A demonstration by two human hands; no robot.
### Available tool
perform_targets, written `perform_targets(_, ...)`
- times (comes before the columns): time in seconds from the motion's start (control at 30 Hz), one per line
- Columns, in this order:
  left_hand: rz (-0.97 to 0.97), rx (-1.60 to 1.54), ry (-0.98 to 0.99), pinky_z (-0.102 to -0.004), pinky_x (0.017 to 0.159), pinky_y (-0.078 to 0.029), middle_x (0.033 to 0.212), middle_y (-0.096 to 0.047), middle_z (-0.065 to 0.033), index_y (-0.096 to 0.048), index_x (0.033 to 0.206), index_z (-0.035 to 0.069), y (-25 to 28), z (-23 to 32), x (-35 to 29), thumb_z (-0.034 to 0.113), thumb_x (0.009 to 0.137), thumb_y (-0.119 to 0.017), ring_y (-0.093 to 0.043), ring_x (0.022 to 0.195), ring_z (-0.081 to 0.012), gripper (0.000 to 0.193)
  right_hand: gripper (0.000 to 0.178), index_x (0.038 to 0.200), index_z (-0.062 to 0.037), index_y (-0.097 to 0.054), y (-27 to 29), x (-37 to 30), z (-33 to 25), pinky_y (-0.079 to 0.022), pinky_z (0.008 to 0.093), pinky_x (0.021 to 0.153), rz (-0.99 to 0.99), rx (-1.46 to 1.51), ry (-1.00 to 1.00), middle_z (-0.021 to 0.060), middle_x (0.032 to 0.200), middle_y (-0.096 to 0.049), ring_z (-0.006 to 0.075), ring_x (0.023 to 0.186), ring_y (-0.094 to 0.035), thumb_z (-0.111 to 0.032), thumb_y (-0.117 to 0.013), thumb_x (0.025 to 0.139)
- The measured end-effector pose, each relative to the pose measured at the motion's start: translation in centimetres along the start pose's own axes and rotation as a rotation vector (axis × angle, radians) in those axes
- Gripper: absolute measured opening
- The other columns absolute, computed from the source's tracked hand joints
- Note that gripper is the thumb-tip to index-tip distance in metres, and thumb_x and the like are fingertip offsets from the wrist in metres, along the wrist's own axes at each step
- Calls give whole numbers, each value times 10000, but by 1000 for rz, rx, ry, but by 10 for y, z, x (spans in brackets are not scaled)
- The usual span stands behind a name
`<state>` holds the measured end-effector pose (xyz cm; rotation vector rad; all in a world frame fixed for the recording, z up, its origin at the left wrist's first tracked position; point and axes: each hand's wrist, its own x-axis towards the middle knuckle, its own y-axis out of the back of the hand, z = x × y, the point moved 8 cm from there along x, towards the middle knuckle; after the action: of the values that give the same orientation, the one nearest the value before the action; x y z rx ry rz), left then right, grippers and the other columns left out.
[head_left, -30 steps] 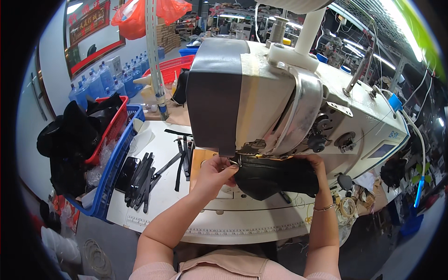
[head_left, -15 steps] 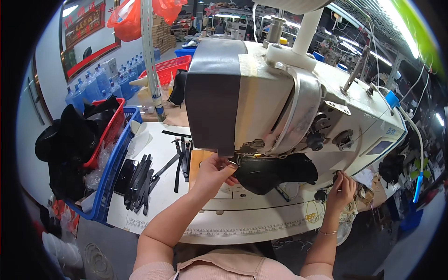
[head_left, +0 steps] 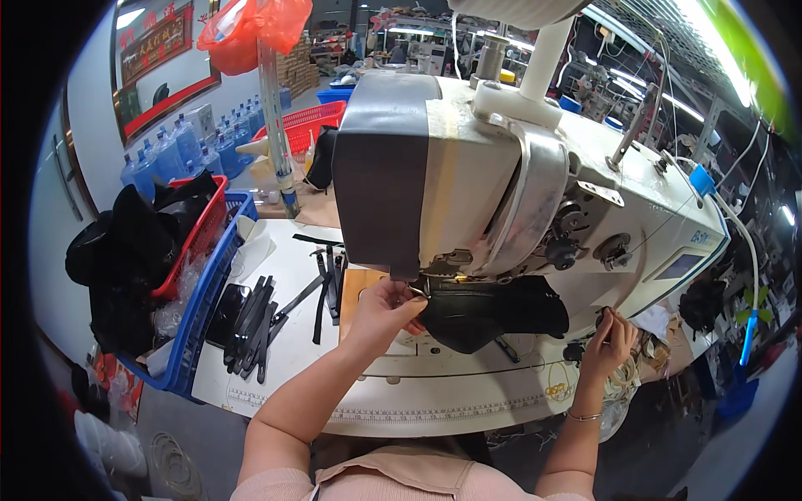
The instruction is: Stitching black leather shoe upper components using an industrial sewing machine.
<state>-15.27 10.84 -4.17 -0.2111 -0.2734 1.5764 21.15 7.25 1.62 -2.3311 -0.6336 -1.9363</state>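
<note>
A white sewing machine (head_left: 468,175) with a grey end cover stands across the table. Beneath its needle area lies a black workpiece (head_left: 493,316), smooth like leather at the left and more like cloth at the right. My left hand (head_left: 386,311) pinches the workpiece's left end, close by the needle, where a bit of shiny metal shows at the fingertips. To the right, apart from the workpiece, my right hand (head_left: 612,338) is closed, with a small dark thing at its fingertips, too small to name.
Black strips (head_left: 251,330) lie in a pile left of the machine, beside a dark shiny phone-like object (head_left: 225,316). A blue basket (head_left: 185,355) and a red basket (head_left: 199,242) with black pieces flank the table's left edge. Yellowish thread (head_left: 558,389) lies near the front edge.
The black workpiece has shifted slightly and lies flatter, its right end spread wider. Both hands stay nearly where they were. The whole view has moved a little.
</note>
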Motion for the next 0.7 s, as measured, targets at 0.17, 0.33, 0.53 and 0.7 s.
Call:
perform_targets(0.17, 9, 1, -21, -218, 493, -527, 773, -583, -78, -542, 932, -39, 0, 1, -2, 23, 828, -646, -620, 583, -140, 160, 90, 929, -1, -646, 2, -3, -7, -437, 407, 834, 9, -66, 35, 124, 955, -636, 304, 955, -562, -24, -583, 869)
perform_targets(0.33, -12, 21, -32, -215, 492, -528, 769, -582, -80, -544, 910, -37, -2, 1, -2, 22, 825, -651, -618, 578, -136, 149, 225, 1065, -6, -615, 14, -12, -48, -465, 430, 826, 21, 197, 182, 172, 1092, -590, 353, 990, -575, -46, -608, 843)
perform_targets(0.53, 11, 23, 12, -215, 481, -515, 776, -575, -78, -536, 913, -31, 1, 0, -1, 32, 828, -651, -617, 572, -141, 157, 284, 1118, 10, -600, -36, -5, -62, -490, 307, 737, -505, 500, -179, 168, 928, -657, 255, 835, -651, -79, -634, 850)
perform_targets(0.7, 7, 30, 37, -222, 486, -504, 789, -578, -76, -536, 937, -24, 4, -2, 1, 49, 830, -657, -625, 586, -151, 178, 260, 1044, -3, -649, -35, -6, -59, -480, 257, 692, -488, 546, -239, 124, 833, -675, 157, 732, -636, -57, -702, 796)
